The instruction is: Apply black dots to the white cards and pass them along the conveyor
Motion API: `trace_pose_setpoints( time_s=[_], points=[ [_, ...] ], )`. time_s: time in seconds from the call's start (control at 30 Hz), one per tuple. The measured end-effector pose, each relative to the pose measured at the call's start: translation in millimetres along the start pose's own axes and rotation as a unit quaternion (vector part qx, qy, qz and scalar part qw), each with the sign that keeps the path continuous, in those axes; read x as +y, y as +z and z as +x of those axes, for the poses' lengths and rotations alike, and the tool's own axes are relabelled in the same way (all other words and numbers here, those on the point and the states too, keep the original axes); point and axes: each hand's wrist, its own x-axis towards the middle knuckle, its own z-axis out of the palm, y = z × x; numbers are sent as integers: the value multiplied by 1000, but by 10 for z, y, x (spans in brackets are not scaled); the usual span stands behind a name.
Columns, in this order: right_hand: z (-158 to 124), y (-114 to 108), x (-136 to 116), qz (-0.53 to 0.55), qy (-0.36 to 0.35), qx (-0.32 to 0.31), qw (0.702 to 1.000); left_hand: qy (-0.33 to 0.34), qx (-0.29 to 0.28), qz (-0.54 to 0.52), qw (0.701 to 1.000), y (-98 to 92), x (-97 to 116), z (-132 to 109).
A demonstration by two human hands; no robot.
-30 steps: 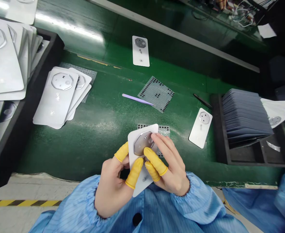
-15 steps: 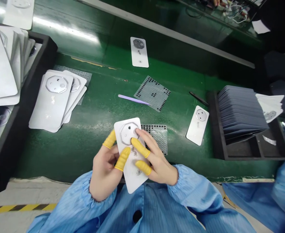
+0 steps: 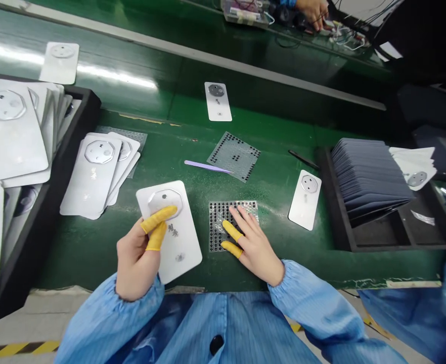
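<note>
My left hand (image 3: 141, 255), with yellow finger cots, grips a white phone back cover (image 3: 173, 237) with an octagonal camera window; the thumb and forefinger lie across its face. My right hand (image 3: 249, 240) rests with fingers spread on a clear sheet of small black dots (image 3: 217, 220) lying on the green bench. It holds nothing.
A fanned pile of white covers (image 3: 94, 172) lies left, beside a black tray (image 3: 41, 212) stacked with more. A second dotted sheet (image 3: 236, 154) and purple tweezers (image 3: 206, 166) lie ahead. Single covers (image 3: 304, 199) (image 3: 217, 101) lie around. A black rack of dark sheets (image 3: 370, 177) stands right. Another person's hand (image 3: 312, 9) works far back.
My right hand let go of the white cover and dropped onto the dotted sheet. My left hand carried the cover left and lower, alone.
</note>
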Motion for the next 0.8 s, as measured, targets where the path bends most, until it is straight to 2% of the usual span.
trace_pose_setpoints(
  time_s=[0.1, 0.2, 0.3, 0.37, 0.5, 0.63, 0.7, 0.8],
  points=[
    [-69, 59, 67, 8, -4, 6, 1000, -20, -92, 63, 994, -43, 12, 50],
    [-52, 20, 62, 30, 4, 31, 999, -8, -180, 73, 981, 135, 75, -2],
    [-4, -99, 14, 33, -13, 20, 999, -11, -239, 25, 971, 355, 119, -91],
    [30, -177, -24, 56, -17, 11, 998, -32, -253, -19, 967, 440, 126, -139],
    [111, -277, -112, 96, -40, 53, 993, -76, -254, -70, 962, 458, 141, -173],
    [193, -301, -182, 64, -78, 23, 995, -90, -283, -100, 950, 407, 180, -136],
    [207, -273, -181, 48, -97, 20, 994, -75, -312, -97, 942, 390, 185, -117],
    [194, -170, -145, 46, -130, 29, 990, 2, -331, -24, 943, 397, 147, -108]
  ],
)
